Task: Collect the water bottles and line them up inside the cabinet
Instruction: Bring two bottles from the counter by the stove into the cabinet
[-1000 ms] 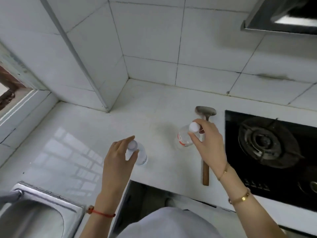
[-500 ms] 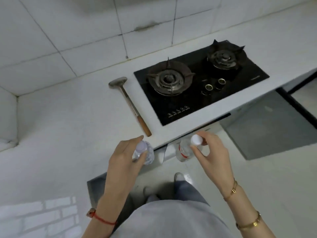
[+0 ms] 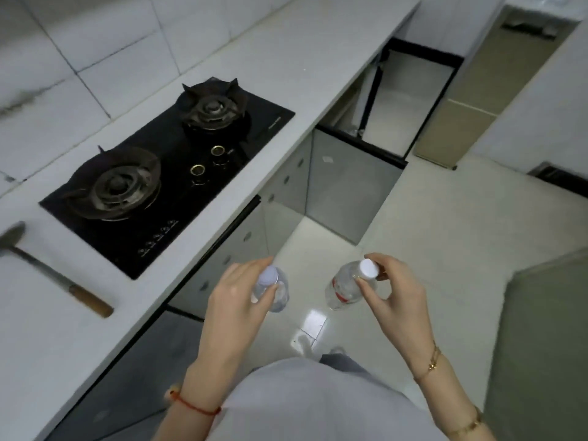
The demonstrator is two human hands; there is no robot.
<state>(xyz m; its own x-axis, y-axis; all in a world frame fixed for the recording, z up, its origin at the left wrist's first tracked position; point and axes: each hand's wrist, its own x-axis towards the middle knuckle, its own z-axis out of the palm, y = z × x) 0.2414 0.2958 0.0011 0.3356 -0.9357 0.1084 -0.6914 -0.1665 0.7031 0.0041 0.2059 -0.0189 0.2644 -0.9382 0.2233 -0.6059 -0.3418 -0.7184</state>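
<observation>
Two small clear water bottles hang in the air above the pale floor [image 3: 445, 237], one in each hand, both off the countertop [image 3: 241, 128] and out in front of the lower cabinets. The left bottle [image 3: 277, 291] has a pale cap and is pinched just under that cap by the left hand [image 3: 235, 300], thumb on the near side and fingers curled over the top; its body tilts away and down. The right bottle [image 3: 345, 286] carries a white cap and a red band on its label (the print is too blurred to read), and the right hand [image 3: 394, 297] grips it at the neck with thumb and fingertips closed round the cap. The two bottles are near each other but apart, at about the same height.

A red string bracelet sits on the left wrist, thin gold bracelets on the right. Below the hands is the person's grey clothing.

Left of the hands runs the white countertop, with a black two-burner gas hob [image 3: 165, 173] set into it. A tool with a wooden handle [image 3: 90, 302] lies on the counter at the far left, well apart from the hob. Beyond the hob, a grey cabinet door [image 3: 350, 189] stands open, swung out over the floor.
</observation>
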